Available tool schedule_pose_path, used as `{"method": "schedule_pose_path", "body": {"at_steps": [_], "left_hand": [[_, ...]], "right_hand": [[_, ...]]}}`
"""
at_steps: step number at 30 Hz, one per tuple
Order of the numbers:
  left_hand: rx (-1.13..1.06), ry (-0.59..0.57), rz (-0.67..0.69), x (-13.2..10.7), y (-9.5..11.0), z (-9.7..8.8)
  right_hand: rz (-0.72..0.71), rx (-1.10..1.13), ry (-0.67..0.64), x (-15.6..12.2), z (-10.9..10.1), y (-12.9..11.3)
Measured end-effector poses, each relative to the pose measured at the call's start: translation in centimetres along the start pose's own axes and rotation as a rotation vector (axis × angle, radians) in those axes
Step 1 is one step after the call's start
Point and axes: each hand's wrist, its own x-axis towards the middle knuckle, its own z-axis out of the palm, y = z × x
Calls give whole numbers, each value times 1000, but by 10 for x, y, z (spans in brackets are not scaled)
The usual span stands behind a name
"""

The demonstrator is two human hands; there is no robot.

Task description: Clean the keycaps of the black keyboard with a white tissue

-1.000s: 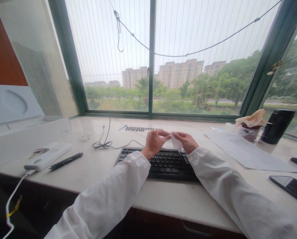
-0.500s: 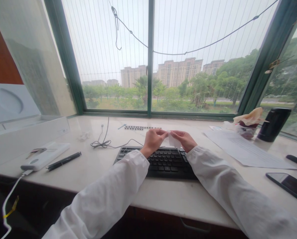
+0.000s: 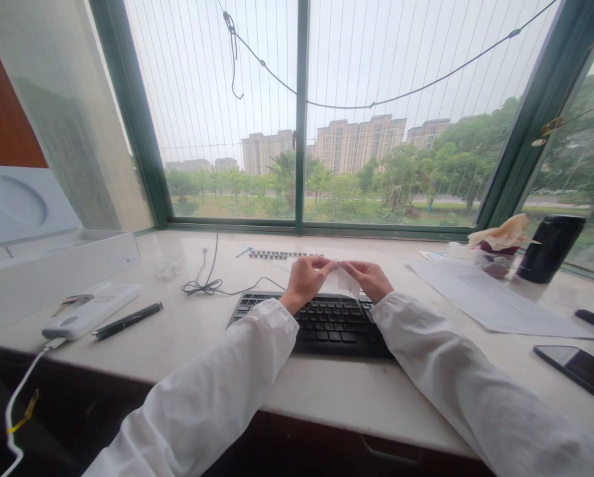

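Two white sleeves (image 3: 212,391) reach forward from the near edge over one pale tabletop (image 3: 337,391), converging toward the middle. One smartphone (image 3: 578,374) lies far to the right; one black pen (image 3: 128,321) lies to the left, beside one white power bank (image 3: 101,311) with a white cable plugged in. One black keyboard (image 3: 327,328) sits under the forearms and hands.

Above its back edge are two hands: the left hand (image 3: 304,281) and the right hand (image 3: 374,281), fingertips meeting. One white tissue (image 3: 345,281) hangs between them, below the right thumb and forefinger, which pinch it closed. The left thumb and forefinger are also closed, on a small piece (image 3: 338,264) at the tissue's top edge, too small to identify. Both wrists are raised, the hands angled inward.

To the right lie one printed sheet (image 3: 496,298) and, past it, one black tumbler (image 3: 550,248). Left of the hands is one coiled black cable (image 3: 205,287). Beyond the hands, small keycaps (image 3: 272,256) stand in two rows, too small to count, near one blue stick (image 3: 244,252). Farthest is the green window frame (image 3: 301,132).
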Motion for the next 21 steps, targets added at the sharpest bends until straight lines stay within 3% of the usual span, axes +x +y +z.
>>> {"method": "schedule_pose_path", "body": {"at_steps": [10,21], "left_hand": [[-40,-53,38,0,-6,1],[0,-26,-3,-2,-2,-2]], "right_hand": [[30,5,40,-1,0,-3],[5,-106,21,-3,0,-8]]}}
